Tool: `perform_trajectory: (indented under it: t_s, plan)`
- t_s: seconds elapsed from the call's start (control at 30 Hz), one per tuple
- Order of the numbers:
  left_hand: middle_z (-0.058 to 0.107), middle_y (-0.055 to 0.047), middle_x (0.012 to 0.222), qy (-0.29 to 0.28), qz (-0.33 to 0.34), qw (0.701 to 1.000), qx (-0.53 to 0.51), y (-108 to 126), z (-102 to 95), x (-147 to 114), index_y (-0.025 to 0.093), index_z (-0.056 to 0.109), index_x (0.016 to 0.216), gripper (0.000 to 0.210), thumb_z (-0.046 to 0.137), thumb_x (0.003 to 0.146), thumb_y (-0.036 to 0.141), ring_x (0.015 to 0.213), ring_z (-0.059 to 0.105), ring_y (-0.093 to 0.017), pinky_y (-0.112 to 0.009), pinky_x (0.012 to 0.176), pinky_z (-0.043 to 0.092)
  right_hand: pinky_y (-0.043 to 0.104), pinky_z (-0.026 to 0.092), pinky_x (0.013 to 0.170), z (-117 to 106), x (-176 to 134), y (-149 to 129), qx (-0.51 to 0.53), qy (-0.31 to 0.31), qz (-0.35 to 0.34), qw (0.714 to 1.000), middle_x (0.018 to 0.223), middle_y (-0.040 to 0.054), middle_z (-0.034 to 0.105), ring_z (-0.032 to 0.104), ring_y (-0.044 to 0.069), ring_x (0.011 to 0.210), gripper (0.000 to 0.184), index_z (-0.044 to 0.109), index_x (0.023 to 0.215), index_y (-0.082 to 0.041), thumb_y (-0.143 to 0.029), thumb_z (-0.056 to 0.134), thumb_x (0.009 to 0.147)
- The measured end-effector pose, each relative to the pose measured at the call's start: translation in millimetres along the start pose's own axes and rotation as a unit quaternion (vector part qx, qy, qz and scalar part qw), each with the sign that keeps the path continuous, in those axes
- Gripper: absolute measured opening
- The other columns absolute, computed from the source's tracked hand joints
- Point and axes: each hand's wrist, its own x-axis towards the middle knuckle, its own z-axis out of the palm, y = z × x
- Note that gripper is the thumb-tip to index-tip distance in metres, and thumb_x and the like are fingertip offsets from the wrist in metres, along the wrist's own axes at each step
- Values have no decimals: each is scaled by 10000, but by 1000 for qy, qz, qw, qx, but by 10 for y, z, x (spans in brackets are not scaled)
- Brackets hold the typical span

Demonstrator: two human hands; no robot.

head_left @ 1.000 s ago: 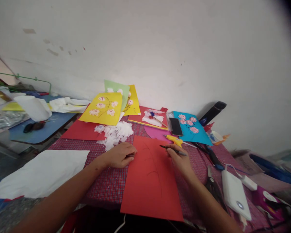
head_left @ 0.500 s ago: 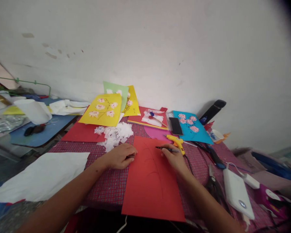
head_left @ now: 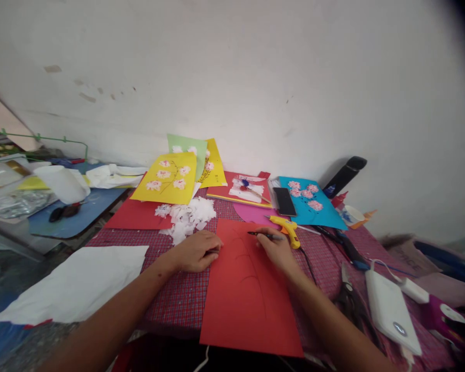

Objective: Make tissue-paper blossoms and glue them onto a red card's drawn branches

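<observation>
Lying at nine o'clock from a central red paper sheet (head_left: 238, 320) is a white sheet (head_left: 81, 274). Torn paper scraps (head_left: 194, 213) heap at eleven. The left hand (head_left: 199, 251) curls loosely at the red edge at ten, its hold impossible to tell. Thin dark curves (head_left: 249, 277) mark the red paper sheet; the right hand (head_left: 278, 251) pinches a black pen (head_left: 272, 236) over its top, at one o'clock. A yellow glue gun (head_left: 287, 227) lies just beyond, scissors (head_left: 347, 294) at three.

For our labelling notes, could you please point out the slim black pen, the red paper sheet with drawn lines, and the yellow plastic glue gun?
Slim black pen (head_left: 272, 236), head view: on its barrel.
Red paper sheet (head_left: 248, 295), head view: near its middle.
Yellow plastic glue gun (head_left: 289, 226), head view: on its body.
</observation>
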Motion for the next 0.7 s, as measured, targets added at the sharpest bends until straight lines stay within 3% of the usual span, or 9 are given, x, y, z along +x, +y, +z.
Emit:
perform_trajectory:
  t_s: [0.27, 0.7]
  plan:
    - [637, -69, 962, -1, -4, 1000, -4, 2, -2, -1, 207, 531, 919, 66, 485, 871, 210, 928, 573, -224, -371, 887, 422, 281, 422, 556, 67, 19, 22, 14, 4, -9, 1000, 614, -7, 631, 584, 178, 591, 199, 680, 862, -183, -294, 560, 749]
    - [640, -70, 975, -2, -6, 1000, -9, 1, 4, 3, 209, 536, 939, 92, 473, 873, 215, 937, 575, -221, -378, 909, 424, 305, 472, 605, -59, -24, 77, 4, 17, 17, 1000, 684, 10, 686, 632, 198, 647, 222, 703, 897, -195, -328, 597, 753]
